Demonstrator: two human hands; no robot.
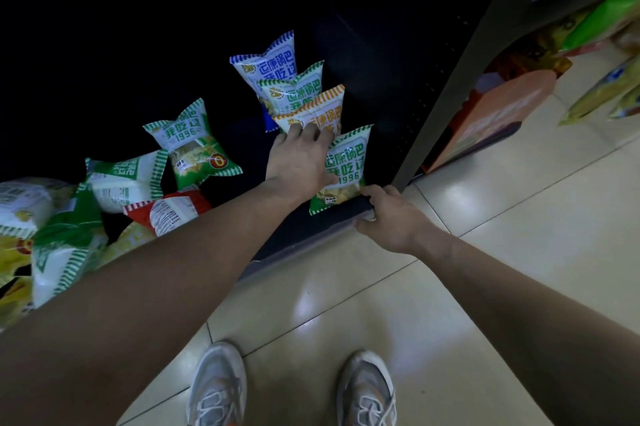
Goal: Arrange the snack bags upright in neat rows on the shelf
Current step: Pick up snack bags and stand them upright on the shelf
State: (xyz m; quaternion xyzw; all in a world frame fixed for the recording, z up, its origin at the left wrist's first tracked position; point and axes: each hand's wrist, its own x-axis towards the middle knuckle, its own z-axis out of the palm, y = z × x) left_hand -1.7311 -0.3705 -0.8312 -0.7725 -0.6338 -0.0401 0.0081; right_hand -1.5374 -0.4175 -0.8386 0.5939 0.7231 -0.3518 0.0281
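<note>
At the right end of the bottom shelf (291, 235), hard against the grey upright post (467, 79), one row of four snack bags runs from the back to the front edge. This looks like the first neat row, using the post as a side stop. The left end carries the biggest mass: a heap of loose bags (62, 252) lying flat and crossed over one another, not yet sorted. Between heap and row a single green bag (194, 145) leans alone.

In the row stand the blue bag (266, 68) at the back, a green-striped bag (294, 89), the orange bag (318, 106), and the front green bag (346, 169) nearest the edge, each overlapping the one behind.

The left hand (298, 162) lays its fingers on the orange bag's face with the thumb at the front green bag's left side, probably steadying both; whether it pinches I cannot tell. The right hand (388, 217) curls over the shelf lip at the right front corner, just beneath the front green bag, seemingly as a brace
</note>
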